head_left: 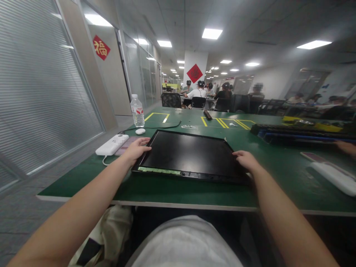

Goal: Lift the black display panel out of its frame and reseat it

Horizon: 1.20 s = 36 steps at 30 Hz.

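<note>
A flat black display panel (189, 154) lies on the green table (172, 191) in front of me, with a green circuit strip along its near left edge. My left hand (137, 148) rests on the panel's left edge, fingers curled over the frame. My right hand (246, 160) lies on the panel's right edge, fingers bent against the frame. Both hands touch the panel while it stays flat on the table.
A white power bank (112, 144), a phone (125, 145), a white mouse (140, 131) and a water bottle (137, 110) stand at the left. Black and blue trays (300, 134) sit at the right, beside another person's hand (346, 147). People sit at far tables.
</note>
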Motion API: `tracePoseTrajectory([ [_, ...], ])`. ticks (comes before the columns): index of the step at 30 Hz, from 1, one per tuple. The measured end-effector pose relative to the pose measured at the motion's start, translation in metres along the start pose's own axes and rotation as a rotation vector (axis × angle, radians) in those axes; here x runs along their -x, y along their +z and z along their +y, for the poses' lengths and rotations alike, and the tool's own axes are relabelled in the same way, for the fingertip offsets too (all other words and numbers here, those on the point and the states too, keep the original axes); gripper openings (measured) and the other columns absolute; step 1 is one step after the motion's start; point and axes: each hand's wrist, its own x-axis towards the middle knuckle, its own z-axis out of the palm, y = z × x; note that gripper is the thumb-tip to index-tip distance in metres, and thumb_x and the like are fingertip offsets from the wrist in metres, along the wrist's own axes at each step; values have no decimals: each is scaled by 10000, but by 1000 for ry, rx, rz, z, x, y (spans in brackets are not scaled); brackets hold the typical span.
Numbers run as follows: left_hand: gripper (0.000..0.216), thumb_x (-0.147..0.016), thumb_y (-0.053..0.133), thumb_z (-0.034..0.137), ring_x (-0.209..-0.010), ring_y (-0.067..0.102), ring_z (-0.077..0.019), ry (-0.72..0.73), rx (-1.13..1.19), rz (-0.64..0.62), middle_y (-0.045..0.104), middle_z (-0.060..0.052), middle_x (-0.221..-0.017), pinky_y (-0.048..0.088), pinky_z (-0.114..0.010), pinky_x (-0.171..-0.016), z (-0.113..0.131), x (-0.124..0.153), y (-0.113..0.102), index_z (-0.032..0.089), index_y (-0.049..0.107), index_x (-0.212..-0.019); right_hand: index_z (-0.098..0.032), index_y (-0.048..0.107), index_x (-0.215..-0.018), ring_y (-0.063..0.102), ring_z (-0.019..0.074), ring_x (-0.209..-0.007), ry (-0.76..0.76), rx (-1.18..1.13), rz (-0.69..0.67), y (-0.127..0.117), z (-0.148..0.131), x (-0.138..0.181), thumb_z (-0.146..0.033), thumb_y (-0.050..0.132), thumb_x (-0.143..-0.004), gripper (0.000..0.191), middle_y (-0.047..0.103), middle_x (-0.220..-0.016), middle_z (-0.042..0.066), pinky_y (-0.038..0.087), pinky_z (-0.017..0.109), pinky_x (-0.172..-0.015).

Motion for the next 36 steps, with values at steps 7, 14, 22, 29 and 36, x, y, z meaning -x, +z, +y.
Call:
tracePoseTrajectory([
  [7,725,-700,854,223,-712,789,-278,-182,89,-70,806,-62,-815,643,-398,-650,0,1,4,216,578,-1370,-207,805,-949,718,232,-970,16,-2,-15,0,-3,4,-83,549,-613,440,790,-1027,84,540,328,-876],
  [14,465,-667,839,151,-601,758,-245,-213,133,-160,802,-48,-746,612,-339,-538,5,9,8,193,717,-1114,-184,796,-985,724,220,-941,40,-13,-31,2,-6,5,-43,555,-614,464,790,-1028,90,536,300,-857],
  [22,455,-569,858,114,-564,738,-253,-168,130,-123,797,-46,-715,592,-350,-549,5,10,8,168,726,-1002,-188,800,-981,713,223,-993,56,17,-34,0,-12,7,-29,572,-631,447,786,-1049,87,518,283,-877],
  [29,443,-527,891,144,-607,739,-258,-132,101,-104,795,-46,-727,576,-353,-581,0,10,8,173,740,-942,-195,804,-982,709,236,-1025,45,46,-34,0,-14,8,-34,577,-621,457,781,-1087,88,513,313,-925],
  [36,393,-519,901,174,-711,755,-273,-86,131,-124,780,-51,-739,583,-365,-654,0,11,10,171,733,-875,-187,803,-970,700,240,-1055,40,67,-34,-2,-17,10,-22,573,-652,426,779,-1092,97,507,307,-928],
])
